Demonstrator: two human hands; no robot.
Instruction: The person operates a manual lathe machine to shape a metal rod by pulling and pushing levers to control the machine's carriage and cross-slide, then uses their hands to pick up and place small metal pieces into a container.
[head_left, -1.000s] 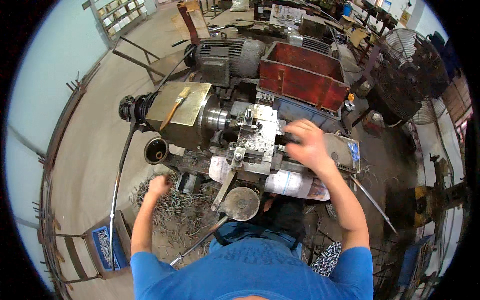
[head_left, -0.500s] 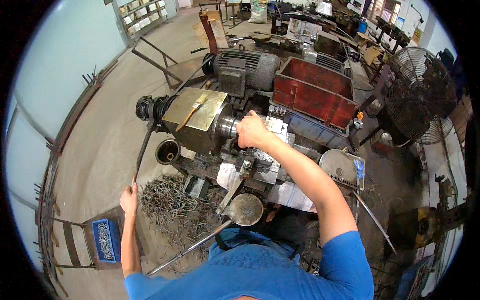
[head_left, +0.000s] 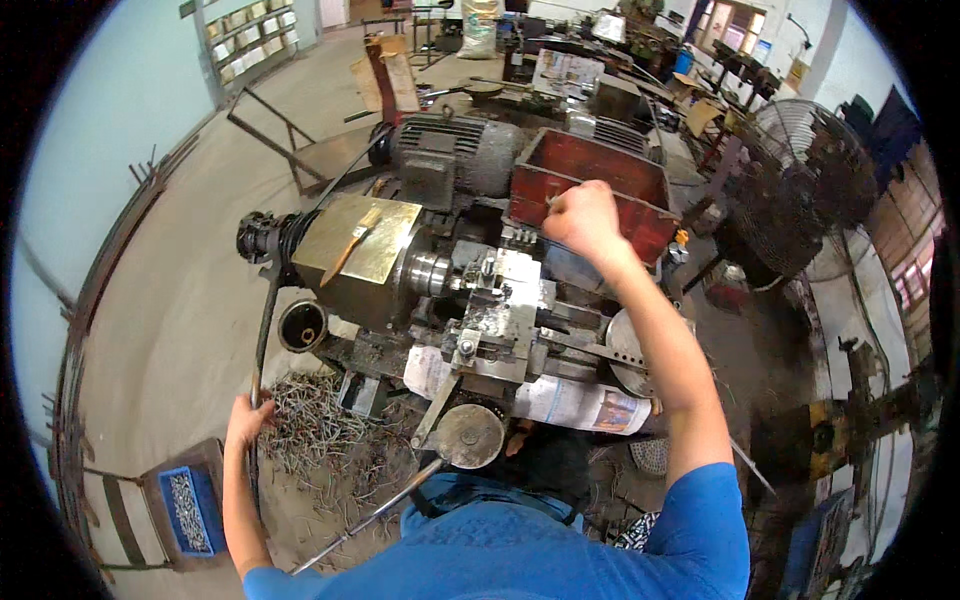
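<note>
My left hand (head_left: pixel 244 420) is closed round the lower part of a long dark lever (head_left: pixel 266 325) that hangs beside the lathe's headstock (head_left: pixel 350 285). My right hand (head_left: pixel 588 222) is raised in front of the red metal box (head_left: pixel 640 185), its fingers pinched together. A small bit shows at its fingertips, too small to name. Below and left of that hand are the shiny chuck (head_left: pixel 428 273) and the tool slide (head_left: pixel 502 305). A paintbrush (head_left: pixel 352 245) lies on top of the headstock.
A heap of metal shavings (head_left: pixel 315 425) lies on the floor beside the lathe. A blue bin (head_left: pixel 192 510) of small metal parts stands at lower left. A round handwheel (head_left: pixel 472 436) with a long bar is close to my body. At right stands a large fan (head_left: pixel 800 190).
My right hand has left the chuck and moved right and up to the front of the red box. My left hand stays at the lever. The view has shifted a little.
</note>
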